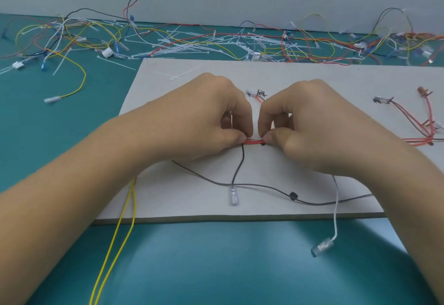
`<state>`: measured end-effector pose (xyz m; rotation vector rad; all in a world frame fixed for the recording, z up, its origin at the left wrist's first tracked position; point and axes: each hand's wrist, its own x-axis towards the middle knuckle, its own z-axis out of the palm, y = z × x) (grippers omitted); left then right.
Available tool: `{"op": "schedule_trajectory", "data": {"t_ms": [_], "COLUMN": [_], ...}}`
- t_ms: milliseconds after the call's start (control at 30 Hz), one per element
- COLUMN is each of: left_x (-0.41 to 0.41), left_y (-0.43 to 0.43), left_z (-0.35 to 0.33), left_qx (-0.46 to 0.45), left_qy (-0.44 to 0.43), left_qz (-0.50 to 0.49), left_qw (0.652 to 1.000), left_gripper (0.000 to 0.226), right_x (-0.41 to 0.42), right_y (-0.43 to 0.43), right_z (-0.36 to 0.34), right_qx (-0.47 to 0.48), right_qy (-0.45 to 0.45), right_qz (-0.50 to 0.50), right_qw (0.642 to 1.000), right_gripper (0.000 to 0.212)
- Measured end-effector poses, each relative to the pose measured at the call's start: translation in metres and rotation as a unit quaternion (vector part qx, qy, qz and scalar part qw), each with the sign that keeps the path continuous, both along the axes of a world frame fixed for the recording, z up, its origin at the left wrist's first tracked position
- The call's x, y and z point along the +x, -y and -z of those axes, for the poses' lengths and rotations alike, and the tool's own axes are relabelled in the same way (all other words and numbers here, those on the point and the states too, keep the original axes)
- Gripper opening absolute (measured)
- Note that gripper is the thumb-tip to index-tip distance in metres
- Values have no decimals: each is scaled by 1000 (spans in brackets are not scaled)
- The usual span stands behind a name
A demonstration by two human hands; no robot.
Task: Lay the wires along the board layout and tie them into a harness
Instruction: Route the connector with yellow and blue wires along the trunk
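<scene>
Thin red wire bundle (254, 141), straight on pale board (192, 199)

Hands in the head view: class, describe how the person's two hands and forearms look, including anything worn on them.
The left hand and right hand are both bare: no gloves, rings or tape show. The left forearm and right forearm are bare as well, with no sleeve, watch or bracelet up to the picture's edge. The nails that show look short and unpainted.
</scene>
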<state>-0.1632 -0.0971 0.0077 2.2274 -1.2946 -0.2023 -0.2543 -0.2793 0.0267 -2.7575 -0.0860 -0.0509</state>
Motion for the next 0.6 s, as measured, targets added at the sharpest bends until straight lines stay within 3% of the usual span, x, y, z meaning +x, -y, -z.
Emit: {"op": "schedule_trajectory", "data": {"t_ms": [167, 300, 467, 600], "left_x": [3, 20, 26, 27], "left_y": [-10, -40, -60, -61], "left_z": [-9, -14, -14, -11], "left_qx": [28, 61, 71, 62], "left_qy": [31, -2, -23, -24], "left_qz": [-26, -68, -100, -104], "left_qw": [999, 996, 992, 992], "left_gripper": [14, 11, 16, 16], "right_x": [8, 13, -2, -4], "right_y": [-16, -29, -11, 0], "right_z": [6, 2, -3, -4], "right_qx": [18, 73, 223, 212], "right_qy": [33, 68, -57, -89], "right_qz": [-7, 1, 32, 62], "right_qw": [999, 995, 973, 971], "right_gripper": [15, 5, 14, 18]}}
